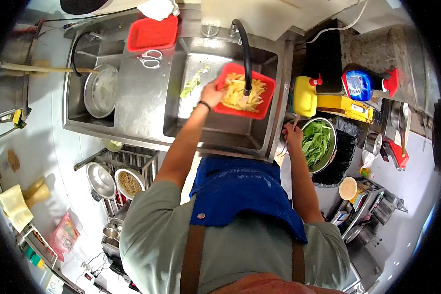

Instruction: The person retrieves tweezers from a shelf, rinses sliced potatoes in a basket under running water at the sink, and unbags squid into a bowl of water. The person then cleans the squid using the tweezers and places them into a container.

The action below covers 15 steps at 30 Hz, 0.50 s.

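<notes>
My left hand (213,93) is closed on the left rim of a red plastic basket (266,107) in the right basin of the steel sink. Pale yellow cut strips (242,95) fill the basket, under the black hose-like faucet (247,59). To the right of the sink's edge, my right hand (293,136) is closed around a thin, light-brown stick-like thing (296,120); its kind is unclear. Beside that hand is a metal bowl (334,147) of green leaves (317,142).
Green scraps (192,84) lie in the right basin. White-handled scissors (151,60) and a red tray (153,34) rest on the steel counter (142,98). A metal pot (87,93) stands in the left basin. A yellow bottle (305,97) and a blue spray bottle (358,85) stand right.
</notes>
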Motion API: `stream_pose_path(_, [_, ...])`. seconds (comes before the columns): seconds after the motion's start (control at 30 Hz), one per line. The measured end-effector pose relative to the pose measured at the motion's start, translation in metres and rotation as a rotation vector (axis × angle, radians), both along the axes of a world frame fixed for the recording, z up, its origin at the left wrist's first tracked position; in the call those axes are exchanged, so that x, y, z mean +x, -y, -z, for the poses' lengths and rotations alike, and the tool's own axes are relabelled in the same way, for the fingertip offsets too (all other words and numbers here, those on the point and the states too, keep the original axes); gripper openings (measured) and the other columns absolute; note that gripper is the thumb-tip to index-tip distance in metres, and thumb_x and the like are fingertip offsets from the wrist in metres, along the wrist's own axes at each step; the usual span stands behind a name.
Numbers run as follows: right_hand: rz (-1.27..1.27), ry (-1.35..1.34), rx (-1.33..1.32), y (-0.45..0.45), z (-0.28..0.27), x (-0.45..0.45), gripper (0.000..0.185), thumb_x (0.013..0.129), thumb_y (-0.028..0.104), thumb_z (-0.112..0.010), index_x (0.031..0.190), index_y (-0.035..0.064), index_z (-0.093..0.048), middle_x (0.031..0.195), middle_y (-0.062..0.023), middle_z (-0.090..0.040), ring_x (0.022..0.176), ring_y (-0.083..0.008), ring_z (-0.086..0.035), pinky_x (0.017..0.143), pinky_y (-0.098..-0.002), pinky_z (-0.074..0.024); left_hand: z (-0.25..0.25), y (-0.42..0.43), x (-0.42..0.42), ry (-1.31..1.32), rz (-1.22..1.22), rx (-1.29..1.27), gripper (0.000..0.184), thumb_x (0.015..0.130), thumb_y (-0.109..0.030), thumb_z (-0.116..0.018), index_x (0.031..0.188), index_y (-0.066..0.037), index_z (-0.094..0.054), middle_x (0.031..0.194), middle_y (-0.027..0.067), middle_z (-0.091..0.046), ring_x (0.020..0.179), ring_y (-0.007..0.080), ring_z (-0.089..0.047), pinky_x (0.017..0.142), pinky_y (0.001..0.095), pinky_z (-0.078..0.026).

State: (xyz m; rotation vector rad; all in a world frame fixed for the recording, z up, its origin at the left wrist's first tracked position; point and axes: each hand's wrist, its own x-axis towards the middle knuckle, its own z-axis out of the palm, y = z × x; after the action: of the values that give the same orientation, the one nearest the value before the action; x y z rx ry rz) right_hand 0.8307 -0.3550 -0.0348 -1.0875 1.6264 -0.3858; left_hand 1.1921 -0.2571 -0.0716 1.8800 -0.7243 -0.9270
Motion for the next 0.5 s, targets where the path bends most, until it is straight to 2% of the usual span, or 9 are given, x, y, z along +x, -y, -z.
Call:
stream_pose_path(0.07, [0.004, 0.045, 0.019, -0.002, -0.001, 0.002, 0.022, 0.093, 0.024, -0.063, 0.089, 0.0021, -0.064, 0.069, -0.0035, -0.061, 0.053, -0.0085, -0.049, 0.048, -0.0232, -0.0382, 0.021, -0.029, 0.014, -0.658, -0.110, -0.148, 0.044, 0.075, -0.005, -0.059, 0.119, -0.004, -0.063, 0.103, 0.0140, -0.070, 0.094, 0.0296, -0.068, 0.083, 0.0390, -0.054])
stream_pose_path(0.1, [-0.001, 0.090, 0.041, -0.004, -0.004, 0.004, 0.023, 0.093, 0.025, -0.064, 0.089, 0.0024, -0.064, 0.069, -0.0032, -0.061, 0.053, -0.0084, -0.049, 0.049, -0.0230, -0.0380, 0.020, -0.036, 0.011, -0.660, -0.106, -0.148, 0.044, 0.075, -0.005, -0.059, 0.119, -0.004, -0.063, 0.103, 0.0140, -0.070, 0.094, 0.0296, -0.068, 0.083, 0.0390, -0.054])
stream_pose_path(0.17, [0.013, 0.127, 0.027, -0.003, -0.009, 0.011, 0.023, 0.093, 0.025, -0.064, 0.089, 0.0027, -0.065, 0.069, -0.0026, -0.061, 0.053, -0.0083, -0.049, 0.049, -0.0230, -0.0376, 0.017, -0.053, 0.008, -0.981, -0.216, -0.138, 0.043, 0.071, 0.002, -0.058, 0.114, 0.001, -0.064, 0.103, 0.0113, -0.069, 0.093, 0.0263, -0.067, 0.083, 0.0392, -0.055])
stream_pose_path(0.2, [0.022, 0.166, 0.020, -0.006, -0.012, 0.017, 0.023, 0.093, 0.026, -0.064, 0.088, 0.0031, -0.065, 0.069, -0.0019, -0.061, 0.053, -0.0082, -0.049, 0.049, -0.0230, -0.0371, 0.021, -0.050, -0.009, -1.026, -0.295, -0.195, 0.044, 0.069, 0.003, -0.057, 0.112, 0.000, -0.064, 0.102, 0.0120, -0.069, 0.095, 0.0254, -0.067, 0.084, 0.0389, -0.055])
stream_pose_path(0.27, [0.031, 0.192, 0.052, -0.004, -0.019, 0.021, 0.022, 0.094, 0.025, -0.062, 0.089, 0.0036, -0.065, 0.068, -0.0013, -0.060, 0.052, -0.0084, -0.048, 0.049, -0.0230, -0.0363, 0.033, -0.045, -0.023, -1.029, -0.178, -0.070, 0.048, 0.068, 0.004, -0.056, 0.115, 0.001, -0.061, 0.105, 0.0131, -0.068, 0.098, 0.0262, -0.066, 0.085, 0.0395, -0.055])
stream_pose_path(0.3, [0.070, 0.210, 0.078, -0.005, -0.025, 0.024, 0.022, 0.094, 0.025, -0.062, 0.090, 0.0034, -0.065, 0.068, -0.0017, -0.060, 0.052, -0.0084, -0.048, 0.048, -0.0228, -0.0362, 0.049, -0.046, -0.022, -1.098, -0.153, -0.113, 0.048, 0.069, 0.000, -0.057, 0.117, 0.001, -0.059, 0.107, 0.0131, -0.067, 0.097, 0.0264, -0.066, 0.084, 0.0397, -0.055])
stream_pose_path(0.4, [0.114, 0.228, 0.060, 0.004, -0.034, 0.016, 0.021, 0.093, 0.024, -0.063, 0.091, 0.0032, -0.065, 0.068, -0.0026, -0.060, 0.051, -0.0084, -0.048, 0.046, -0.0221, -0.0357, 0.025, -0.048, 0.003, -1.203, -0.024, -0.147, 0.048, 0.071, -0.003, -0.056, 0.119, 0.001, -0.057, 0.107, 0.0118, -0.066, 0.095, 0.0258, -0.065, 0.083, 0.0398, -0.055])
stream_pose_path(0.47, [0.128, 0.225, 0.057, -0.003, -0.033, 0.007, 0.021, 0.093, 0.024, -0.063, 0.091, 0.0031, -0.065, 0.068, -0.0029, -0.060, 0.051, -0.0083, -0.048, 0.046, -0.0218, -0.0354, 0.033, -0.040, -0.013, -1.195, -0.071, -0.137, 0.044, 0.072, -0.004, -0.053, 0.115, 0.001, -0.060, 0.104, 0.0110, -0.066, 0.092, 0.0251, -0.065, 0.080, 0.0386, -0.054])
stream_pose_path(0.5, [0.137, 0.221, 0.081, -0.006, -0.034, 0.004, 0.021, 0.093, 0.024, -0.064, 0.092, 0.0032, -0.065, 0.068, -0.0032, -0.061, 0.051, -0.0082, -0.049, 0.045, -0.0214, -0.0353, 0.035, -0.033, -0.021, -1.105, -0.076, -0.034, 0.043, 0.071, -0.003, -0.053, 0.114, 0.001, -0.061, 0.102, 0.0109, -0.067, 0.091, 0.0245, -0.065, 0.079, 0.0379, -0.054])
